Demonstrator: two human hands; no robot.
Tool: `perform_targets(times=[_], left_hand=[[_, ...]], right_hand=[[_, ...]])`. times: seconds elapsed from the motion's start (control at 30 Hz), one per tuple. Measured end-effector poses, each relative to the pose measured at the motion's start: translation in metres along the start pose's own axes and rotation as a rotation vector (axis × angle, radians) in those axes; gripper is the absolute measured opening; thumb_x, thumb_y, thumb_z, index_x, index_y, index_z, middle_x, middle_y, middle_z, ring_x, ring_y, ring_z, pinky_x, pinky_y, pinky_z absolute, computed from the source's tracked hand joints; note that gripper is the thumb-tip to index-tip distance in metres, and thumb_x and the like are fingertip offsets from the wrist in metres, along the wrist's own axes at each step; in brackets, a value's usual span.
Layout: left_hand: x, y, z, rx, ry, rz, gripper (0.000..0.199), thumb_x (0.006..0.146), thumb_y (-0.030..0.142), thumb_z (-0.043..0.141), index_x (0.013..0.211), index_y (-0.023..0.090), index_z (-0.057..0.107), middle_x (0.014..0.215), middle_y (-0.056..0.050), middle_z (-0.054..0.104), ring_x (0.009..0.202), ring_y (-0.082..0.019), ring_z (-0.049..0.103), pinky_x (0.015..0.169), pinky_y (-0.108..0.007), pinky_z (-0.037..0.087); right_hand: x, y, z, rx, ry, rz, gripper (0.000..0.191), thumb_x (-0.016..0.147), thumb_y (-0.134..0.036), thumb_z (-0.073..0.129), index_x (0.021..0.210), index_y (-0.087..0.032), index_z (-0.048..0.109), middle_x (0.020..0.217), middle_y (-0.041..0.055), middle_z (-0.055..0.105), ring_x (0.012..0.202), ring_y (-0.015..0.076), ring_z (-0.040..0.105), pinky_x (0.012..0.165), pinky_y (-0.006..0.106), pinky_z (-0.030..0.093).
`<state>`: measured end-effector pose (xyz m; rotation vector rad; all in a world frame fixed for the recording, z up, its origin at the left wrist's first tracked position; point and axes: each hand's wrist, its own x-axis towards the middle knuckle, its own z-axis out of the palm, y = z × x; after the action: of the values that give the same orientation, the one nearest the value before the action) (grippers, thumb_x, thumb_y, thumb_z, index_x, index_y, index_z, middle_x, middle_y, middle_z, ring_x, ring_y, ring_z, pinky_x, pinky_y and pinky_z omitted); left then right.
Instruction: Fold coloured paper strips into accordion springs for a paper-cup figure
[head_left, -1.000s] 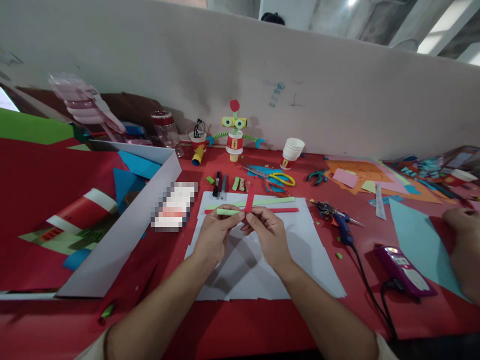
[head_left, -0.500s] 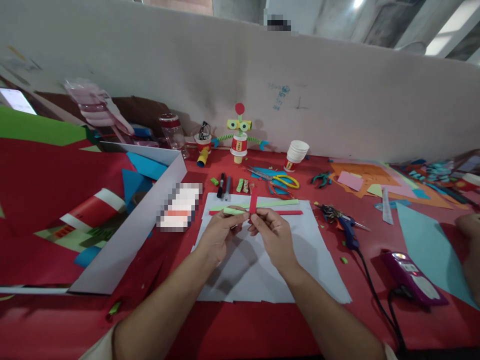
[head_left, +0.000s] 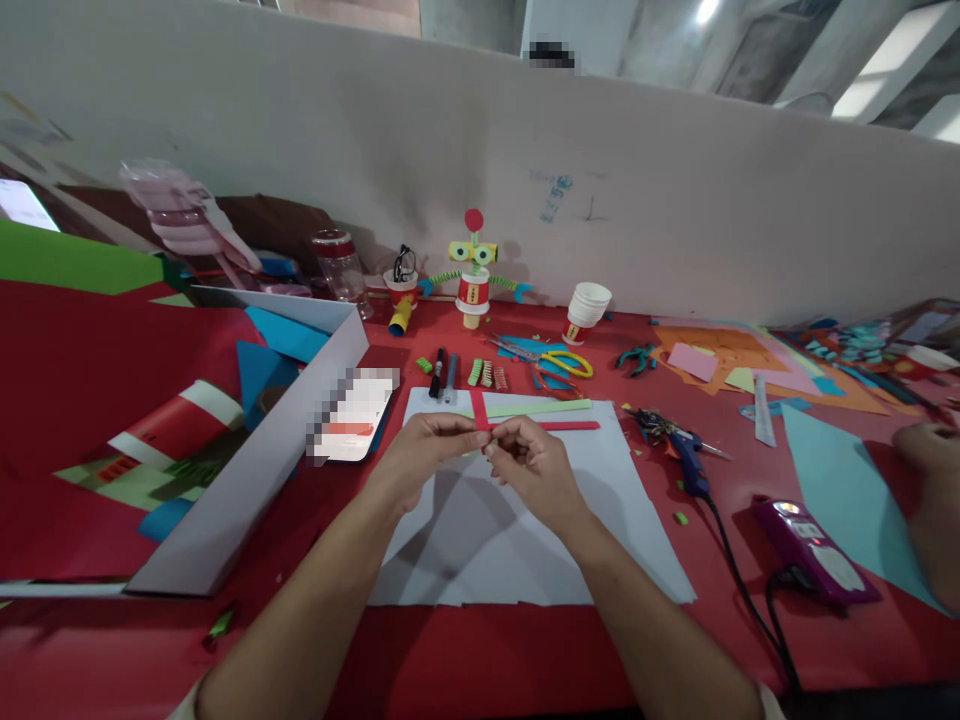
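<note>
Over a white sheet (head_left: pixel 525 530), my left hand (head_left: pixel 431 450) and my right hand (head_left: pixel 532 460) meet fingertip to fingertip. Both pinch a red paper strip (head_left: pixel 478 408), whose free end points away from me. The folded part between the fingers is small and mostly hidden. Behind the hands lie a light green paper strip (head_left: pixel 555 407) and a second red strip (head_left: pixel 574 426), partly covered by my fingers. Beyond the sheet are several small folded paper springs (head_left: pixel 487 374), a black marker (head_left: pixel 437 375) and yellow-handled scissors (head_left: pixel 566 362).
A paper-cup robot figure (head_left: pixel 472 290) and stacked cups (head_left: pixel 586 310) stand by the wall. To the right are a glue gun (head_left: pixel 691 465), a purple device (head_left: pixel 814 550) with a cord, and another person's hand (head_left: pixel 930 460). A phone (head_left: pixel 356 420) and an open box (head_left: pixel 247 460) are at left.
The red strip's free end has shifted left relative to my fingers. The light green piece in my left hand is now mostly hidden by the fingers. The view has turned slightly.
</note>
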<state>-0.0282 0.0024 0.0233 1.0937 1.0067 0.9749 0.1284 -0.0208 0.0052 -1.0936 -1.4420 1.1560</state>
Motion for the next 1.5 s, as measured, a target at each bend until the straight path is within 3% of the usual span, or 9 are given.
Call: perform_targets(times=[0.2,0.53,0.63,0.77,0.97,1.27,1.4,1.5], left_hand=[[0.001,0.002,0.000,-0.090,-0.019,0.000,0.012,0.054,0.019,0.078,0.060,0.019,0.068,0.057,0.000,0.064,0.055,-0.012,0.053,0.057,-0.024,0.039],[0.001,-0.007,0.007,-0.142,0.144,-0.012,0.017,0.048,0.018,0.079,0.057,0.017,0.066,0.047,0.002,0.055,0.046,-0.009,0.047,0.048,-0.022,0.033],[0.000,-0.006,0.008,-0.133,0.180,-0.009,0.018,0.047,0.019,0.080,0.057,0.017,0.065,0.049,0.003,0.055,0.047,-0.009,0.046,0.049,-0.023,0.034],[-0.001,-0.004,0.014,-0.154,0.202,0.088,0.017,0.049,0.018,0.079,0.058,0.017,0.064,0.055,0.002,0.059,0.055,-0.011,0.052,0.058,-0.024,0.041],[-0.003,-0.008,0.019,-0.124,0.252,0.205,0.012,0.056,0.017,0.075,0.060,0.017,0.064,0.058,0.001,0.062,0.060,-0.012,0.054,0.062,-0.025,0.042],[-0.001,-0.007,0.016,-0.221,0.281,0.149,0.017,0.052,0.019,0.079,0.059,0.016,0.064,0.058,0.001,0.061,0.058,-0.011,0.053,0.061,-0.025,0.042],[0.000,-0.010,0.016,-0.212,0.252,0.121,0.016,0.052,0.019,0.079,0.057,0.016,0.065,0.057,0.000,0.062,0.056,-0.011,0.053,0.058,-0.025,0.041],[0.001,-0.013,0.016,-0.213,0.233,0.068,0.016,0.051,0.018,0.079,0.056,0.016,0.064,0.053,0.002,0.058,0.051,-0.009,0.049,0.053,-0.023,0.037]], right_hand=[[0.000,0.002,-0.002,0.055,-0.057,0.029,0.010,0.076,-0.025,0.062,0.082,-0.020,0.055,0.061,-0.0064,0.050,0.052,0.0082,0.048,0.048,0.021,0.039],[0.004,-0.006,-0.003,0.210,-0.121,0.127,0.020,0.074,-0.030,0.064,0.087,-0.022,0.051,0.060,-0.0076,0.051,0.049,0.0089,0.053,0.045,0.020,0.042],[0.004,-0.003,-0.005,0.117,-0.140,0.026,0.019,0.077,-0.030,0.062,0.091,-0.023,0.051,0.068,-0.0051,0.055,0.056,0.0102,0.056,0.052,0.022,0.045],[0.000,0.000,-0.004,-0.107,-0.063,-0.147,0.018,0.082,-0.027,0.058,0.099,-0.024,0.052,0.078,-0.0011,0.059,0.068,0.0125,0.057,0.062,0.026,0.046],[-0.002,0.002,0.002,-0.041,0.001,-0.101,0.025,0.082,-0.031,0.059,0.105,-0.023,0.054,0.086,0.0026,0.062,0.075,0.0146,0.059,0.065,0.028,0.050],[-0.001,-0.003,0.001,-0.071,0.025,-0.150,0.018,0.081,-0.030,0.060,0.098,-0.023,0.064,0.084,0.0024,0.064,0.074,0.0145,0.059,0.068,0.029,0.051],[-0.001,-0.001,0.000,-0.016,0.005,-0.078,0.018,0.081,-0.029,0.059,0.096,-0.022,0.064,0.077,0.0011,0.062,0.067,0.0137,0.058,0.061,0.028,0.050],[0.000,-0.001,0.000,-0.002,0.006,-0.043,0.010,0.078,-0.027,0.061,0.085,-0.020,0.062,0.073,-0.0011,0.060,0.065,0.0122,0.057,0.061,0.026,0.049]])
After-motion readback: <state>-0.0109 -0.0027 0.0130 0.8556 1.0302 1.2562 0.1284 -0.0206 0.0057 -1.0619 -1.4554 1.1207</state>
